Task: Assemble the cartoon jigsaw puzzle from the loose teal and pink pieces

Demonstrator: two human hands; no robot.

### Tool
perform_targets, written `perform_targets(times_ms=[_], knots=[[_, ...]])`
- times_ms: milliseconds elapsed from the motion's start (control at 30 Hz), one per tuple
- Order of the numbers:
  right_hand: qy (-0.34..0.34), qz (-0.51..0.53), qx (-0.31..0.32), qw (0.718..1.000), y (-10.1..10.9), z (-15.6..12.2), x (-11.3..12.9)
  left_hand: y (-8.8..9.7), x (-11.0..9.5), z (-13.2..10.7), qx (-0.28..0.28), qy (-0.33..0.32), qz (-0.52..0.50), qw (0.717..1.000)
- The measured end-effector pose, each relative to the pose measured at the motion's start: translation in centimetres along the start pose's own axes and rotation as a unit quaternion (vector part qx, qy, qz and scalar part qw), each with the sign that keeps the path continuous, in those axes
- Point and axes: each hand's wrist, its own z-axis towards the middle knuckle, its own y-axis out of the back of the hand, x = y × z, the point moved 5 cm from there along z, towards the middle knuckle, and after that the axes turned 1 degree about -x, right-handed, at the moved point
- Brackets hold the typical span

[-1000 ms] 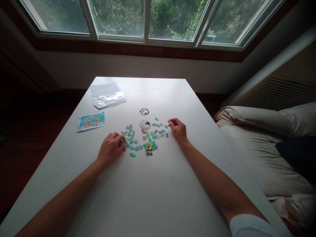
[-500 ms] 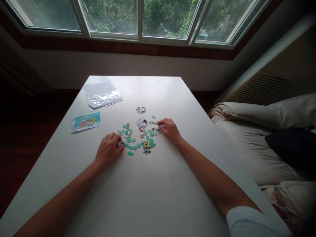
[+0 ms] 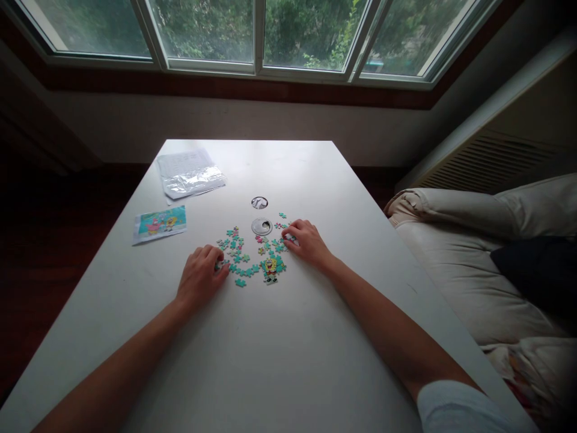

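Several small teal and pink puzzle pieces [image 3: 238,248] lie scattered on the white table [image 3: 270,337]. A joined patch with a yellow cartoon figure [image 3: 271,268] sits at their near edge. My left hand [image 3: 199,275] rests at the left side of the pieces, fingers curled, its fingertips on a piece. My right hand [image 3: 307,242] lies at the right side, fingers bent and pinched over pieces there; what is inside the pinch is hidden.
A round silver lid [image 3: 261,226] and a round hole [image 3: 259,202] in the table lie just beyond the pieces. A cartoon picture card [image 3: 159,223] and a clear plastic bag on paper [image 3: 189,173] lie far left. A cream sofa [image 3: 487,264] stands to the right.
My right hand slid left from the loose pieces' right edge in among them, near the silver lid. My left hand stayed put at the left side.
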Motion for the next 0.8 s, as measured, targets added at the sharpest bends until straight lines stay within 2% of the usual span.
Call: perform_targets(times_ms=[200,367,567,667,800], knots=[[-0.018,0.000,0.020,1.000,0.0,0.1,0.0,0.3,-0.8,0.1,-0.013,-0.030,-0.020,0.999],[-0.021,0.021,-0.011,0.999,0.3,-0.1,0.3,0.2,-2.4,-0.5,0.007,-0.075,-0.030,0.997],[-0.012,0.194,-0.038,0.980,1.0,-0.7,2.9,0.1,-4.9,-1.7,0.056,-0.136,-0.050,0.988],[0.012,0.265,0.012,0.964,0.4,-1.0,5.0,-0.4,-6.0,-2.3,0.087,-0.177,-0.056,0.979],[-0.007,0.313,0.018,0.950,-0.2,-1.5,6.5,-1.0,-6.6,-2.4,0.111,-0.234,-0.048,0.965]])
